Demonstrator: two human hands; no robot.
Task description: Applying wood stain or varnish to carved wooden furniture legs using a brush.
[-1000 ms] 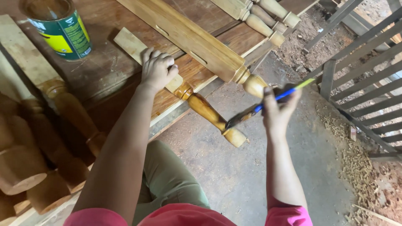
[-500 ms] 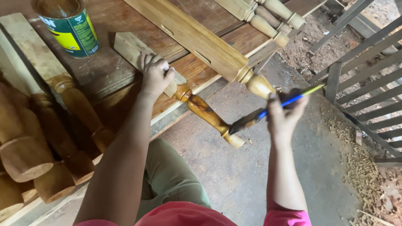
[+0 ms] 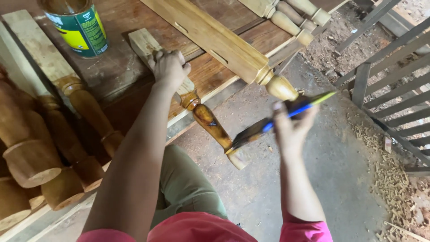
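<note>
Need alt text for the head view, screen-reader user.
Left hand grips a turned wooden leg jutting off a workbench, while the right hand holds a blue-handled brush to its glossy lower end. An open tin and more turned legs sit nearby.

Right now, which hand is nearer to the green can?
Left. The left hand grips the turned leg on the bench, just right of the green can; the right hand holds a brush beyond the bench edge.
</note>
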